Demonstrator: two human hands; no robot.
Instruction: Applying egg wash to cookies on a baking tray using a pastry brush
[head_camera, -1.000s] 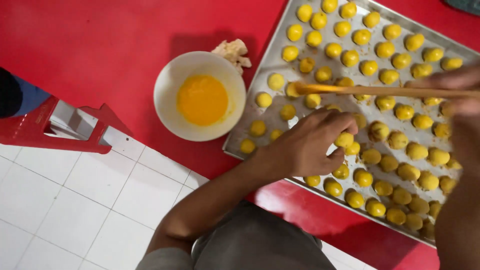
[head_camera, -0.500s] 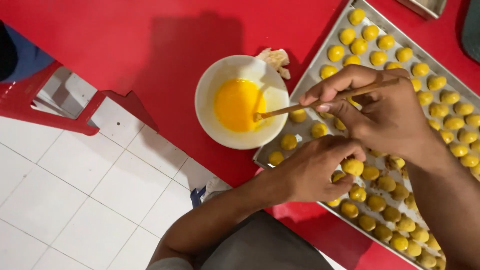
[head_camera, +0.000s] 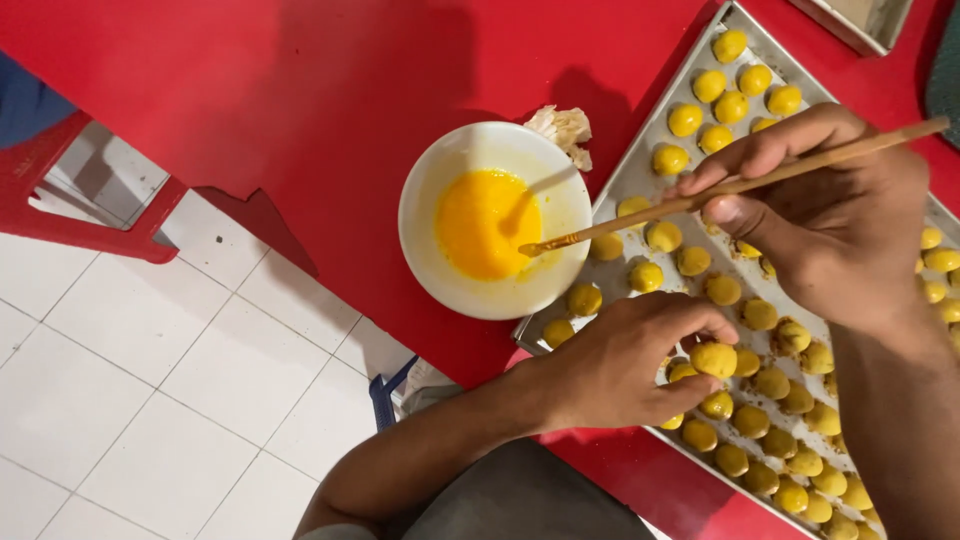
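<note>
Right hand is pinching a thin wooden brush over the glossy white bowl at centre; left hand is gripping a round, glazed dough ball.

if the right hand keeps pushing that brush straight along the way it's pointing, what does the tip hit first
Probably the yellow liquid in the white bowl. The right hand aims the brush down-left, its tip already over the bowl's near rim. Height above the liquid is unclear.

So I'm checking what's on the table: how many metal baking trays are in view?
2. One tray full of yellow dough balls runs diagonally under both hands; the corner of a second tray shows at the top edge. Others may lie out of frame.
</note>
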